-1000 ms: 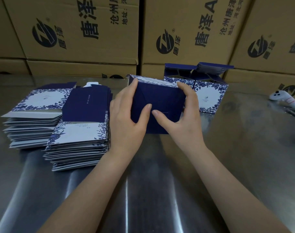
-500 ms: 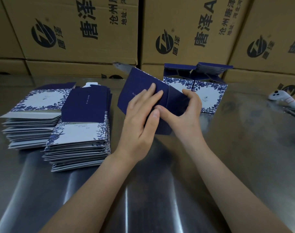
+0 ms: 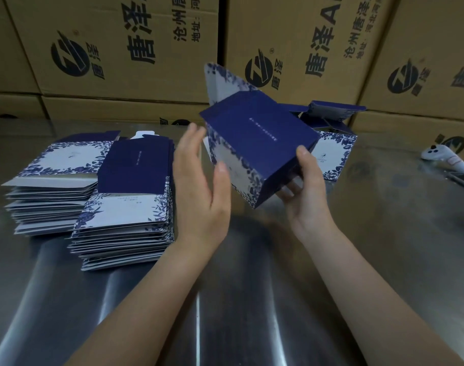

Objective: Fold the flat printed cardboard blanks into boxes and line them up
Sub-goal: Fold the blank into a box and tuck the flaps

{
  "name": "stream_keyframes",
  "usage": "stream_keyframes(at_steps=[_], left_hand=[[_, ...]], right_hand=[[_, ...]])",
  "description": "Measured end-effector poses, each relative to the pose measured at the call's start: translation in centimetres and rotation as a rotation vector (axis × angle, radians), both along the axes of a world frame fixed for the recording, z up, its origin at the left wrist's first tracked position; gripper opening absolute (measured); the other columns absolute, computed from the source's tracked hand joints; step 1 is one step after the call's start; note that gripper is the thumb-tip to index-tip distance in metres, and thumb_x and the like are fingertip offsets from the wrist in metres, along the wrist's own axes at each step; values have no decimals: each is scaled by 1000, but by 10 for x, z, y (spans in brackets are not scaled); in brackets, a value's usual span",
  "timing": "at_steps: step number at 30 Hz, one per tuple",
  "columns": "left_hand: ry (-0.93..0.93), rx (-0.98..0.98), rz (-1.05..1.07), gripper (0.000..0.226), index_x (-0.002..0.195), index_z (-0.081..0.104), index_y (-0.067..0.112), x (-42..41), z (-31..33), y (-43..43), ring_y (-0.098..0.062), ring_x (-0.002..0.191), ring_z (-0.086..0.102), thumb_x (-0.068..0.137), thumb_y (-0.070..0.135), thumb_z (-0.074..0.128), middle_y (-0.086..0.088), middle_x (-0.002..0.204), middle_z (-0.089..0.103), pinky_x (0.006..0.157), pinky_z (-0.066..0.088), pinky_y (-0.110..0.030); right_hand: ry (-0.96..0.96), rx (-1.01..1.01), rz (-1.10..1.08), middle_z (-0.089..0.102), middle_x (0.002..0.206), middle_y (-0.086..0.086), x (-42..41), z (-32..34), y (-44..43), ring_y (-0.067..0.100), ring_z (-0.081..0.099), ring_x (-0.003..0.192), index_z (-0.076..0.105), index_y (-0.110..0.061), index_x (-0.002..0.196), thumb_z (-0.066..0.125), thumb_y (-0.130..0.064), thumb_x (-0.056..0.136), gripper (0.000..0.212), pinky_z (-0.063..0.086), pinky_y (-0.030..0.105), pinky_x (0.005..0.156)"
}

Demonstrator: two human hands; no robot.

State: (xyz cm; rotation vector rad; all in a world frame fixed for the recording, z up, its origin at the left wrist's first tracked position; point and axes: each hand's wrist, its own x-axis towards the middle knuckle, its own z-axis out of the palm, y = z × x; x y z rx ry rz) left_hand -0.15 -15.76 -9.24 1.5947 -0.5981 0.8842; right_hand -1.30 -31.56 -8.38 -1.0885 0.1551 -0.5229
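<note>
Popped open since last frame: box [image 3: 254, 143] tilted above tabletop [image 3: 252, 286], right hand [image 3: 307, 186] grip on its near end, left hand [image 3: 199, 180] open alongside. Step: erecting. Next: tuck end flaps, park beside finished boxes [image 3: 334, 151].

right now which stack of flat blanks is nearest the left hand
The navy-topped stack, right beside the left hand; the white-topped stack lies farther left.
</note>
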Motion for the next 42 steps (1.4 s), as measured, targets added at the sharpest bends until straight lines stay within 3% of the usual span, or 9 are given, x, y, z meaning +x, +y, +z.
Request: stream_keyframes(at_steps=[6, 9, 11, 15, 18, 22, 28, 33, 42], left_hand=[[459, -253, -205, 76, 153, 17, 22, 8, 0, 2, -2, 143, 25, 90, 42, 55, 8, 158, 23, 115, 27, -24], [534, -358, -426, 63, 142, 30, 28, 13, 1, 1, 7, 127, 47, 90, 37, 63, 18, 142, 48, 100, 41, -14], [591, -382, -521, 59, 136, 40, 33, 16, -1, 1, -1, 122, 55, 84, 43, 65, 17, 132, 59, 107, 43, -30], [644, -409, -652, 46, 127, 52, 35, 15, -3, 0, -10, 124, 58, 83, 41, 63, 12, 131, 63, 113, 38, -44], [634, -431, -641, 35, 122, 57, 34, 15, -3, 0, -12, 123, 59, 87, 37, 62, 11, 129, 65, 112, 39, -45], [611, -449, -569, 23, 119, 57, 36, 18, -4, 2, -8, 116, 63, 96, 32, 59, 15, 124, 67, 108, 45, -42], [531, -382, -477, 34, 129, 48, 36, 20, -8, 2, -3, 115, 62, 99, 22, 56, 19, 122, 66, 98, 48, -28], [484, -323, -491, 49, 143, 39, 27, 19, -9, 0, -4, 113, 63, 99, 17, 56, 15, 125, 65, 85, 53, -18], [449, -256, -472, 56, 149, 30, 23, 19, -9, 0, 3, 110, 62, 99, 13, 54, 18, 125, 61, 82, 50, -12]], right_hand=[[2, 303, 216, 62, 70, -3, -1, 1, -1, 15, 62, 60, 62, -17, 98, 60, -53, 86, 38, 54, 37, 77], [-36, 406, 363, 64, 115, -7, -3, 2, 2, 27, 58, 93, 59, -14, 100, 60, -52, 82, 43, 47, 51, 100], [-37, 442, 433, 31, 158, 3, -5, 1, 5, 30, 39, 137, 54, -14, 115, 59, -53, 80, 53, 31, 55, 112], [-17, 410, 501, 55, 140, 14, -3, -3, 8, 34, 48, 133, 56, -13, 136, 47, -59, 89, 66, 34, 54, 111], [93, 394, 419, 36, 146, 28, 0, -7, 9, 41, 33, 141, 58, -7, 128, 49, -54, 90, 61, 31, 58, 112], [189, 81, 125, 65, 92, 15, 6, -5, 12, 25, 64, 90, 67, -17, 104, 46, -40, 98, 31, 56, 45, 90], [1, -393, -49, 43, 148, -11, -1, -4, 13, 3, 40, 136, 45, -51, 125, 47, -58, 83, 43, 30, 33, 117], [-135, -588, 43, 39, 145, -27, -1, -10, 19, -16, 35, 131, 33, -28, 149, 48, -29, 102, 49, 31, 5, 104], [-91, -620, -18, 47, 148, -3, 1, -15, 16, 9, 42, 137, 41, -14, 148, 50, -19, 102, 47, 34, 40, 116]])
